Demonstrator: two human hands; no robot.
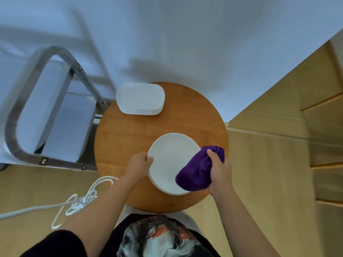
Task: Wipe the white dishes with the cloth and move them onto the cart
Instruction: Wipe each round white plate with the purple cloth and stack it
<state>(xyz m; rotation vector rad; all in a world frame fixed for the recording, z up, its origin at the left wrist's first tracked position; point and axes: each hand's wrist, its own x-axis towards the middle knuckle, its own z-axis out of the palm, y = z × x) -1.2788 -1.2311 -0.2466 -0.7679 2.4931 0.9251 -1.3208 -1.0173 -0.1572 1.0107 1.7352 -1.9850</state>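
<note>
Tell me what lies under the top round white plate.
Under the top round white plate sit more round white plates, only their stacked rims showing near its front edge. Their count is hidden. The stack rests on the round wooden table.

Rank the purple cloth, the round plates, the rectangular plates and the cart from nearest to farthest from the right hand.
1. Purple cloth: gripped in the right hand.
2. Round plates: just left of it.
3. Rectangular plates: table's far side.
4. Cart: far left.

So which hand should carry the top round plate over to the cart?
Probably the left hand: it already grips the top round plate by its left edge, and the cart stands on that side. The right hand holds the purple cloth.
</note>
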